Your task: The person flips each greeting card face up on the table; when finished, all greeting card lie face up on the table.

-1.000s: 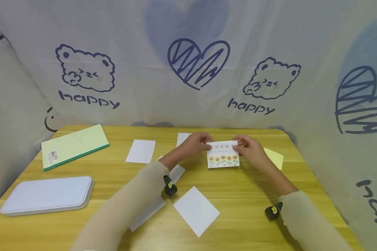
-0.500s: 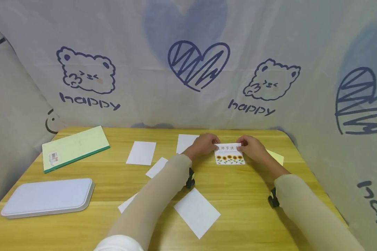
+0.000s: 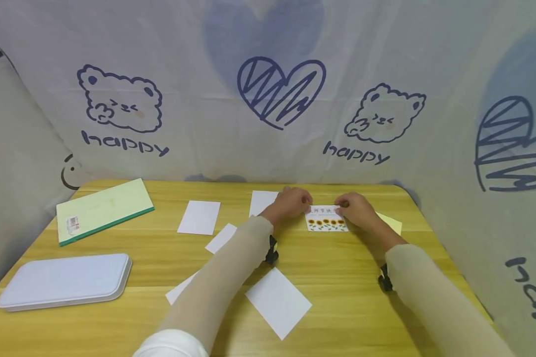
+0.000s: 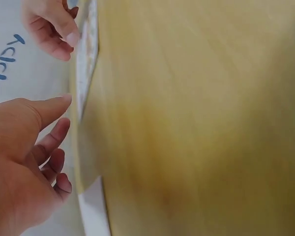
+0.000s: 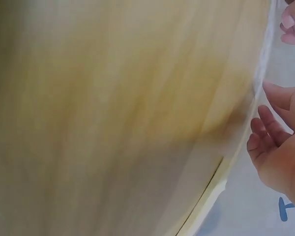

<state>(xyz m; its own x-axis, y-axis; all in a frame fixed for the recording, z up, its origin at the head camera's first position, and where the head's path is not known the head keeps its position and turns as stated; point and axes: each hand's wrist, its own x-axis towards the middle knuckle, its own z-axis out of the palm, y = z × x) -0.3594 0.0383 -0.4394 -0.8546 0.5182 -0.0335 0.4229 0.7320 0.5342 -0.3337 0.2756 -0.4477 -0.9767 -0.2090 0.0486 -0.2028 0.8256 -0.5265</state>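
A white card point(image 3: 326, 224) printed with a row of sunflowers and a line of characters lies toward the back right of the table. My left hand point(image 3: 290, 203) is at its left upper corner; in the left wrist view, thumb and fingers of that left hand point(image 4: 27, 152) stand apart with nothing between them. At the card's right upper corner is my right hand point(image 3: 356, 209), its fingertips right by the edge. The right wrist view shows this right hand point(image 5: 282, 142) with thumb and loosely bent fingers spread apart.
A yellow paper point(image 3: 390, 223) lies right of the card, partly behind the right hand. Several white papers, including one turned like a diamond point(image 3: 279, 303), lie around the left arm. Farther left are a pale green pad point(image 3: 104, 210) and a white case point(image 3: 64, 281). A printed curtain point(image 3: 196, 114) hangs behind the table.
Both hands moved the sunflower card slightly right and down flat onto the table, then loosened from it. The left forearm swung right, uncovering more of the white papers.
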